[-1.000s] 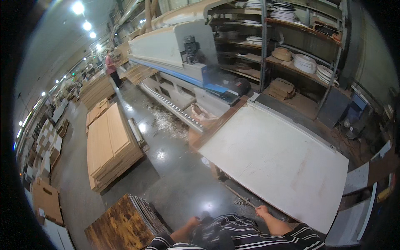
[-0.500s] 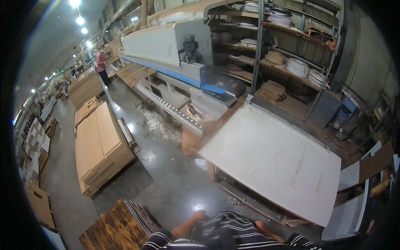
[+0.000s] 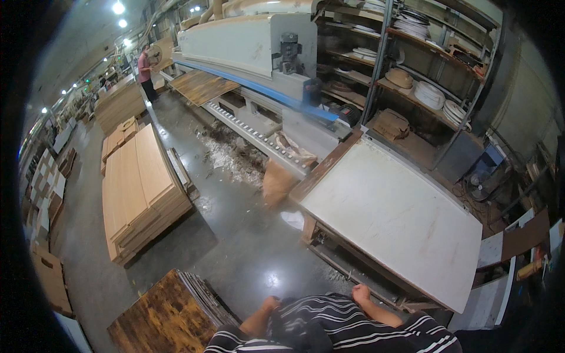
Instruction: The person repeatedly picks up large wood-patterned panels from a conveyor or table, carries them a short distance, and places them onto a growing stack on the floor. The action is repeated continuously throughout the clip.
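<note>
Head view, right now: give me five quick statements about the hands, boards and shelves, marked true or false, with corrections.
1. The right hand lies flat on the white-topped table. False: it appears outside the tabletop, left of its near edge.
2. The mottled board stack is left of that table. True.
3. The pale board stack sits on the table. False: it stands apart, farther left.
4. White coils sit on the rack. True.
5. A mottled panel lies at the long machine. True.

The left grip (image 3: 271,303) and right grip (image 3: 360,292) sit curled either side of the torso (image 3: 323,315), forearms (image 3: 381,315) bare.
</note>
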The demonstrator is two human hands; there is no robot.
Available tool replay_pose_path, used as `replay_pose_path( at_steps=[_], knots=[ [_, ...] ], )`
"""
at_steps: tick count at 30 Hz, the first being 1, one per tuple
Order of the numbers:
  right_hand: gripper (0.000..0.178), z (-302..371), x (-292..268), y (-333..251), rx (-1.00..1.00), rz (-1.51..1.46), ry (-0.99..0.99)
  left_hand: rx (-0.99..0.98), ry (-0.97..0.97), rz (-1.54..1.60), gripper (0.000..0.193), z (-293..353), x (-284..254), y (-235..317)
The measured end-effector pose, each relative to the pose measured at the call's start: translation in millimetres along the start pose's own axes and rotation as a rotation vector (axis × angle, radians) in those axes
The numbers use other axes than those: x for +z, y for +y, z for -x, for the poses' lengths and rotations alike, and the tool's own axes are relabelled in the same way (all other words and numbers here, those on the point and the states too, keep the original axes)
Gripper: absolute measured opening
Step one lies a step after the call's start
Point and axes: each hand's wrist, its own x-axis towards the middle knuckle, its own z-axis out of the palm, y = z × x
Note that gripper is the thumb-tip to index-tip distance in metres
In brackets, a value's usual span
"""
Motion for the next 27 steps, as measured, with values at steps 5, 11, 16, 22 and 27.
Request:
replay_pose_path(
  at_steps=[5, 11, 16, 22, 27],
  knots=[
    [0.013, 5.2, -14.5, -64.5, 0.009, -0.117, -0.007, -0.069, -0.030, 0.002, 0.041, 2.4, 3.9, -21.4],
    [0.014, -16.7, -48.7, -140.4, -0.146, -0.386, 0.054, -0.031, -0.031, 0.041, 0.044, 1.3, -0.8, -28.0],
    [0.013, -48.4, -87.9, -183.7, -0.352, -0.262, 0.133, 0.008, -0.038, -0.042, 0.044, -8.2, 2.0, -22.3],
    [0.031, -84.1, -109.3, -189.7, -0.577, 0.100, 0.221, -0.028, 0.053, 0.022, 0.041, -15.7, 9.4, -6.2],
    [0.043, -104.8, -100.7, -178.5, -0.644, 0.219, 0.221, -0.017, 0.088, 0.025, 0.041, 3.5, 3.8, 30.8]
  ],
)
